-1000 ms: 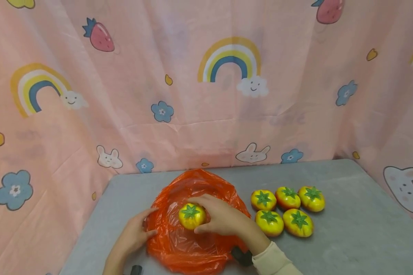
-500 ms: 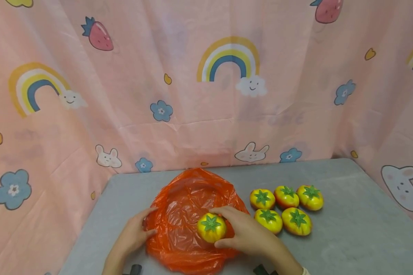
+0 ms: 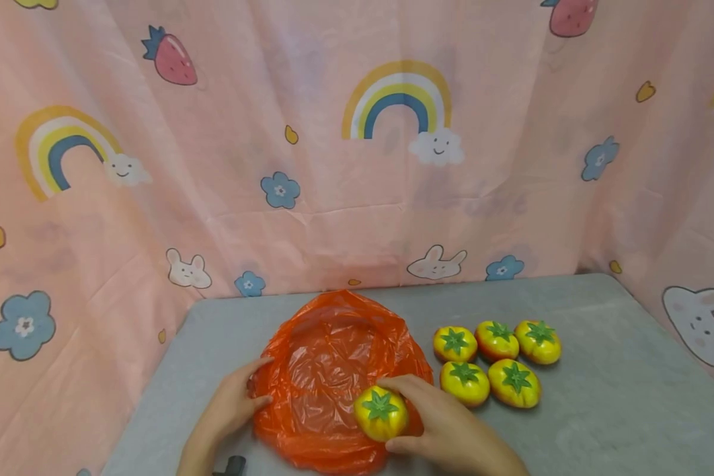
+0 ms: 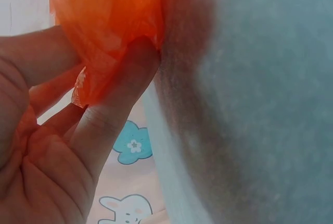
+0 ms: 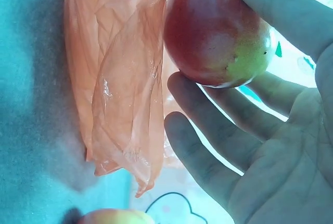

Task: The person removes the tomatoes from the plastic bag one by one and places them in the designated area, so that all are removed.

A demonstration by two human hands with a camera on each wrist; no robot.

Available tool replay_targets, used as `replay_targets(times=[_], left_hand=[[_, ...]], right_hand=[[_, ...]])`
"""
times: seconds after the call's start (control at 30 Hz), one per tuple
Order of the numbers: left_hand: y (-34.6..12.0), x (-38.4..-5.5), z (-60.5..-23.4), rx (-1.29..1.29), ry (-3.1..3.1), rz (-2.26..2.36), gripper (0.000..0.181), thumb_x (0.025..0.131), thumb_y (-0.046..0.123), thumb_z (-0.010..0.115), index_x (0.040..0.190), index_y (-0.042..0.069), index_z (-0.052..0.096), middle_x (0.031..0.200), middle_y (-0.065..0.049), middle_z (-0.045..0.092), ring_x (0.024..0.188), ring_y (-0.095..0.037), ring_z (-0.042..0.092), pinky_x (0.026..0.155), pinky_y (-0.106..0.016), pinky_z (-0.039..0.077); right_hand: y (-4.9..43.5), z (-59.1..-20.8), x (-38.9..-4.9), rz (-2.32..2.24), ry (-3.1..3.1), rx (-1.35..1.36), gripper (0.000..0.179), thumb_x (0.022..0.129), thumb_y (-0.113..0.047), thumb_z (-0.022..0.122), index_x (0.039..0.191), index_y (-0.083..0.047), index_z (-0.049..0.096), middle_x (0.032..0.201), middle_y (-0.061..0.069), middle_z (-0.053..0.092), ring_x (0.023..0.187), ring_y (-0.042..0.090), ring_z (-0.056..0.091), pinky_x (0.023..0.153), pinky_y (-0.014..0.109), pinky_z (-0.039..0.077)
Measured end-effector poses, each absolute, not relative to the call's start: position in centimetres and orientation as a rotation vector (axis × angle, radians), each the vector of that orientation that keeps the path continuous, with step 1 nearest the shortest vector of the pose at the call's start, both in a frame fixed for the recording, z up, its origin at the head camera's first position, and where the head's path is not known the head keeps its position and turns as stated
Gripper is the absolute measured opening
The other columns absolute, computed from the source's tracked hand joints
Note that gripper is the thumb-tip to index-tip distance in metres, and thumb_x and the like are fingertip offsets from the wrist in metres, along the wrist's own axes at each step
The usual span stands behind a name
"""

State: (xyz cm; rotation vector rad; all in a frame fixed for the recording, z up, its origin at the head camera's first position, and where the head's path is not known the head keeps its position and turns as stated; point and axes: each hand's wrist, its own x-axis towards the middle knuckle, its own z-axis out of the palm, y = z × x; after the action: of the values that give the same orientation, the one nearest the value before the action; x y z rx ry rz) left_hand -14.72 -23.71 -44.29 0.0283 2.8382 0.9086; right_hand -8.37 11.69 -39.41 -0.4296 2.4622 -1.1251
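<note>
An orange plastic bag (image 3: 327, 370) lies with its mouth spread wide on the grey table. At its left rim, my left hand (image 3: 229, 403) pinches the plastic between thumb and fingers; the left wrist view shows the thumb pressed on the bag (image 4: 114, 21). My right hand (image 3: 443, 423) holds a yellow tomato (image 3: 381, 415) with a green star-shaped leaf top, above the bag's near right part. From below, in the right wrist view, this tomato (image 5: 213, 31) looks red, gripped between thumb and fingertips beside the bag.
Several similar tomatoes (image 3: 514, 383) stand in two rows on the table (image 3: 619, 370), right of the bag. A pink curtain (image 3: 333, 231) printed with rainbows and rabbits hangs behind the table and at both sides.
My right hand has drawn back from over the bag's middle, to the right and toward me, with the tomato in its grip. The left hand stays at the bag's left rim.
</note>
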Motion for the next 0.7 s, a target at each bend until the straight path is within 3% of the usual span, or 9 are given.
replay_targets(times=[0.27, 0.7], left_hand=[[-23.8, -14.7, -44.1, 0.025, 2.834, 0.908, 0.064, 0.083, 0.01, 0.079, 0.141, 0.015, 0.055, 0.145, -0.018, 0.054, 0.132, -0.04, 0.052, 0.106, -0.061, 0.045], [-23.9, -14.9, -44.6, 0.028, 2.834, 0.912, 0.066, 0.081, 0.011, 0.08, 0.142, 0.016, 0.055, 0.146, -0.019, 0.053, 0.133, -0.042, 0.051, 0.106, -0.061, 0.045]], right_hand=[[12.0, -39.8, -8.4, -1.161, 2.441, -0.417, 0.069, 0.076, -0.055, 0.079, 0.137, -0.04, 0.05, 0.137, -0.011, 0.056, 0.117, 0.016, 0.057, 0.101, 0.06, 0.049], [14.6, -39.4, -8.5, -1.094, 2.627, -0.359, 0.069, 0.075, -0.056, 0.08, 0.136, -0.036, 0.053, 0.141, -0.007, 0.057, 0.127, 0.022, 0.055, 0.106, 0.063, 0.045]])
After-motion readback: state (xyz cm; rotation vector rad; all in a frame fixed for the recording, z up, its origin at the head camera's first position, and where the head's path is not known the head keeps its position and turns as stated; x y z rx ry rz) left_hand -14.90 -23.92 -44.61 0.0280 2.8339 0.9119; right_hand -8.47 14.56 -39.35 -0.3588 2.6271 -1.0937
